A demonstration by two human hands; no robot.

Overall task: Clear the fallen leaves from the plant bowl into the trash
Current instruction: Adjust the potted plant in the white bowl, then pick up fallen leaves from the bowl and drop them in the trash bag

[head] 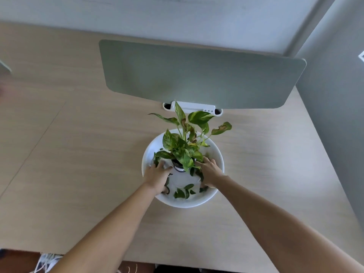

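Note:
A white plant bowl [215,152] stands on the wooden desk. In its middle grows a green-and-yellow plant [184,142] from a small dark pot [178,168]. Several dark fallen leaves [184,192] lie on the bowl's white floor near the front. My left hand [157,177] reaches into the bowl's left side with fingers spread over leaves. On the right side, next to the pot, my right hand [209,172] rests palm down on leaves. Whether either hand grips leaves is hidden.
A grey-green divider panel [201,75] stands behind the bowl on a white clamp [193,107]. A grey wall [334,95] borders the desk [78,154] at right. The desk's front edge runs along the bottom. No trash bin is in view.

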